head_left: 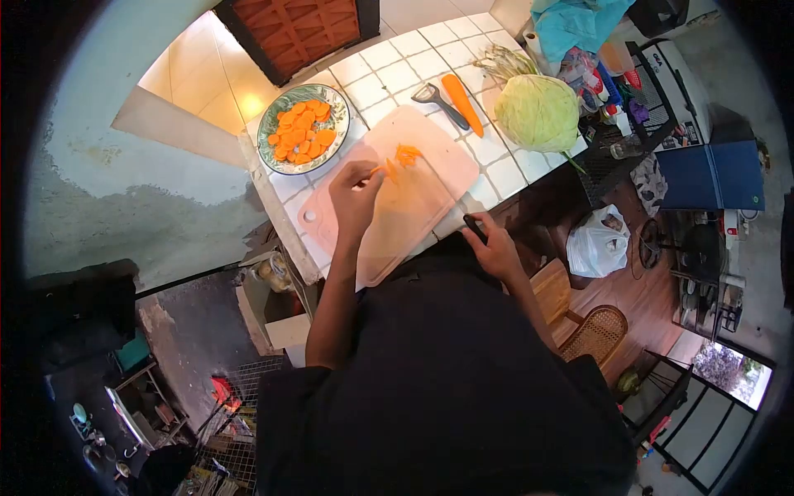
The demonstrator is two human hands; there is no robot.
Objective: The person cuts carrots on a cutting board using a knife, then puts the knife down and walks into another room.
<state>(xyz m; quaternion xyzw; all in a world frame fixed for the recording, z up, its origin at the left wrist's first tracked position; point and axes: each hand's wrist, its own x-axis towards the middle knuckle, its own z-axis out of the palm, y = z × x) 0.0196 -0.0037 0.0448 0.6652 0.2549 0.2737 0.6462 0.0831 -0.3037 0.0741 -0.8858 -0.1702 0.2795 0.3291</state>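
My left hand (356, 197) is over the pink cutting board (438, 153), fingers pinched on a small piece of carrot (377, 170). Just beyond the fingertips, another carrot piece (392, 171) and a small pile of cut carrot strips (407, 155) lie on the board. At the board's right edge, my right hand (496, 250) is closed round the black handle of a knife (473, 225); its blade is hard to make out against the board. A patterned plate (270, 157) with several orange carrot slices (302, 131) stands beyond the board, to the left.
Right of the board on the white tiled counter (405, 74) lie a peeler (442, 103), a whole peeled carrot (461, 103) and a green cabbage (538, 113). Further right are packets and a blue bag (579, 25). A white plastic bag (597, 241) and a chair (597, 335) stand below.
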